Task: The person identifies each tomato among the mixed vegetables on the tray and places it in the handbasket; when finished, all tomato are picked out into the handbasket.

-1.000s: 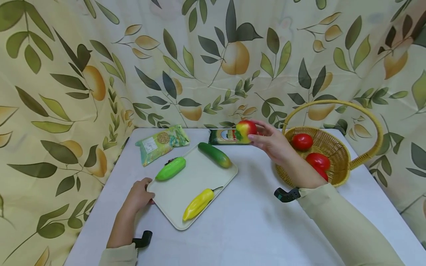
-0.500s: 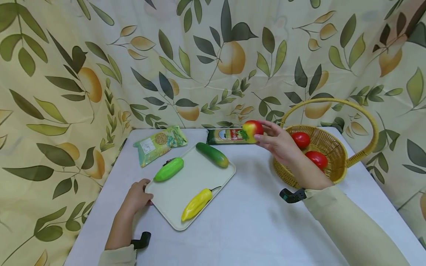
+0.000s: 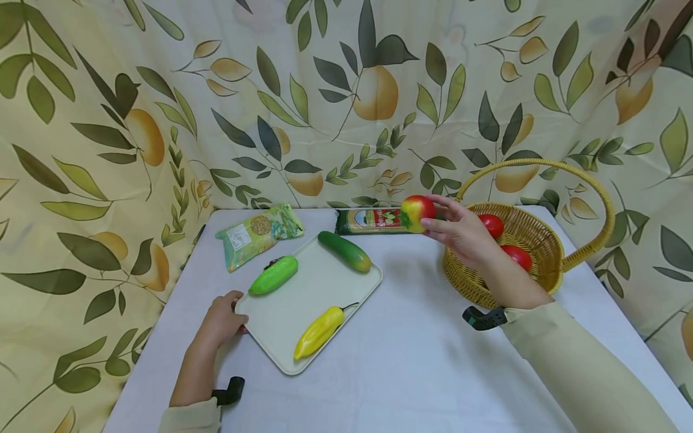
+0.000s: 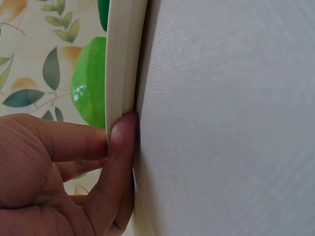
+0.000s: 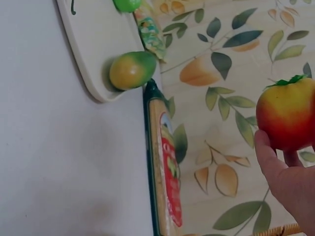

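Observation:
My right hand (image 3: 457, 231) holds a red and yellow apple (image 3: 417, 212) in its fingertips above the table, just left of the wicker basket (image 3: 547, 264). The same apple (image 5: 288, 114) fills the right edge of the right wrist view. My left hand (image 3: 224, 319) pinches the near left edge of the cream tray (image 3: 281, 319); the thumb (image 4: 115, 162) presses that tray rim (image 4: 120, 59). On the tray lie a light green vegetable (image 3: 274, 275), a dark green cucumber (image 3: 344, 251) and a yellow pepper (image 3: 319, 332).
Two red tomatoes (image 3: 491, 225) lie in the basket, which has a tall arched handle (image 3: 595, 186). A long green packet (image 3: 370, 221) and a green pouch (image 3: 258, 233) lie at the table's far edge. A leaf-printed cloth (image 3: 346, 102) hangs behind.
My right hand has carried the apple to the right, from above the long packet to the basket's left rim. The left hand keeps its hold on the tray.

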A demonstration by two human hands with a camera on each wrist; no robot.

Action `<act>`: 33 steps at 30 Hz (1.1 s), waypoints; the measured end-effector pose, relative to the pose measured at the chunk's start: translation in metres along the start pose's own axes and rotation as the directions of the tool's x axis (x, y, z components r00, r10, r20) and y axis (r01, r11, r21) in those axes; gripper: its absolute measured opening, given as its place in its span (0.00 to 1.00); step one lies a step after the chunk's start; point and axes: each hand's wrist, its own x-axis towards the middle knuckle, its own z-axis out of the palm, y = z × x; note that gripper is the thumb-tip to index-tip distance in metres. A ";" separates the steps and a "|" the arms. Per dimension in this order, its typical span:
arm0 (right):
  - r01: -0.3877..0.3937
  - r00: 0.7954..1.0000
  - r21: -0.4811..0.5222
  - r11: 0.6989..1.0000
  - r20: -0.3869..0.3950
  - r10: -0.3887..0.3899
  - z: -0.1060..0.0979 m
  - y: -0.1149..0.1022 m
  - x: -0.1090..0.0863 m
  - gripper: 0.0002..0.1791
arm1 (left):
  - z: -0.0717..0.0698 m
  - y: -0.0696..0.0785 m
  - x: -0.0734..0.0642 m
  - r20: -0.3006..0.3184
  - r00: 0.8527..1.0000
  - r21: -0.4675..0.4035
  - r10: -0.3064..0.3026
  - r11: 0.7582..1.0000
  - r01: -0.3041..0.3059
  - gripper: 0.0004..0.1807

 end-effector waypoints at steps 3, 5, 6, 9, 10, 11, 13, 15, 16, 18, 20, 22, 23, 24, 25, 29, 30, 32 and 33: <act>-0.003 1.000 -0.025 1.000 -0.005 0.003 -0.002 -0.001 0.000 0.38 | 0.000 -0.001 0.000 0.001 1.000 -0.001 0.000 1.000 0.000 0.31; -0.007 1.000 -0.022 1.000 -0.002 0.007 -0.003 -0.002 -0.001 0.39 | -0.001 0.000 0.000 0.004 1.000 -0.001 0.007 1.000 -0.007 0.31; -0.010 1.000 -0.024 1.000 -0.002 0.010 -0.004 -0.002 -0.001 0.39 | -0.001 0.000 0.000 0.004 1.000 -0.002 0.010 1.000 -0.010 0.31; -0.017 1.000 -0.037 0.999 0.001 0.017 -0.007 -0.003 -0.002 0.40 | -0.002 0.001 -0.001 0.005 1.000 -0.004 0.018 1.000 -0.018 0.31; -0.020 1.000 -0.039 0.999 0.002 0.020 -0.008 -0.003 -0.003 0.40 | -0.002 0.001 -0.001 0.005 1.000 -0.006 0.018 1.000 -0.018 0.31; -0.021 1.000 -0.041 0.999 0.002 0.021 -0.009 -0.004 -0.003 0.40 | -0.003 0.001 -0.001 0.005 1.000 -0.006 0.019 1.000 -0.019 0.31; -0.022 1.000 -0.053 0.998 0.001 0.022 -0.012 -0.004 -0.004 0.40 | -0.003 0.001 0.000 0.005 1.000 -0.008 0.020 1.000 -0.020 0.31; -0.023 1.000 -0.050 0.999 0.002 0.023 -0.014 -0.005 -0.004 0.41 | -0.003 0.002 0.000 0.005 1.000 -0.007 0.022 1.000 -0.022 0.31; -0.023 1.000 -0.047 0.999 0.004 0.023 -0.015 -0.005 -0.004 0.41 | -0.003 0.001 0.000 0.006 1.000 -0.008 0.022 1.000 -0.022 0.31; -0.024 1.000 -0.053 0.998 0.006 0.024 -0.017 -0.005 -0.005 0.41 | -0.002 0.001 0.001 0.007 1.000 -0.008 0.021 1.000 -0.021 0.31; -0.025 1.000 -0.054 0.998 0.009 0.026 -0.019 -0.006 -0.005 0.41 | -0.002 0.001 0.001 0.008 1.000 -0.010 0.020 1.000 -0.020 0.31; -0.029 0.999 -0.050 0.998 0.011 0.030 -0.021 -0.006 -0.005 0.42 | -0.002 0.000 0.001 0.010 1.000 -0.014 0.018 1.000 -0.018 0.31; -0.031 0.999 -0.057 0.998 0.010 0.031 -0.022 -0.006 -0.006 0.42 | -0.001 0.000 0.001 0.012 1.000 -0.018 0.017 1.000 -0.016 0.31; -0.033 0.999 -0.063 0.997 0.011 0.033 -0.023 -0.006 -0.006 0.42 | -0.001 0.000 0.001 0.013 1.000 -0.022 0.016 1.000 -0.016 0.31; -0.036 0.999 -0.066 0.997 0.008 0.037 -0.023 -0.006 -0.006 0.42 | -0.001 0.000 0.001 0.012 1.000 -0.023 0.017 1.000 -0.016 0.31; -0.047 0.999 -0.096 0.994 0.002 0.048 -0.026 -0.006 -0.006 0.43 | -0.001 -0.001 0.001 0.012 1.000 -0.022 0.017 1.000 -0.017 0.31; -0.050 0.999 -0.095 0.994 0.003 0.050 -0.026 -0.007 -0.006 0.43 | -0.001 -0.001 0.001 0.011 1.000 -0.019 0.017 1.000 -0.017 0.31; -0.055 0.998 -0.088 0.995 0.005 0.055 -0.028 -0.007 -0.006 0.43 | -0.002 -0.002 0.002 0.011 1.000 -0.013 0.015 1.000 -0.015 0.31; -0.054 0.998 -0.093 0.994 0.006 0.055 -0.028 -0.007 -0.006 0.43 | -0.002 -0.002 0.002 0.011 1.000 -0.011 0.014 1.000 -0.014 0.31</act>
